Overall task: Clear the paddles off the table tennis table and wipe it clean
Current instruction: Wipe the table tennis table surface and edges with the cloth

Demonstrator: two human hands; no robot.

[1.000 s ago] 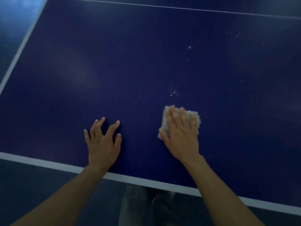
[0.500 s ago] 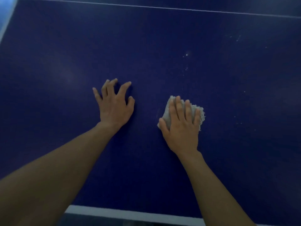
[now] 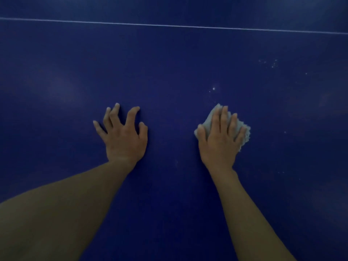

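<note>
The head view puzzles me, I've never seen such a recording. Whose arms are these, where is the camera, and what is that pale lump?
No machine here: a person wears a camera on the head, looking down at their own bare hands. The left hand rests on spread fingertips on the blue table tennis table, holding nothing. The right hand presses a pale cloth flat against it with straight fingers. White specks lie beyond the cloth, and a thin white line crosses the table farther off. No paddles are in view.

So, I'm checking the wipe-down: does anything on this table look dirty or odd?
Yes: pale specks dot the table tennis table just beyond the cloth under the right hand, more further right; not yet wiped.
</note>
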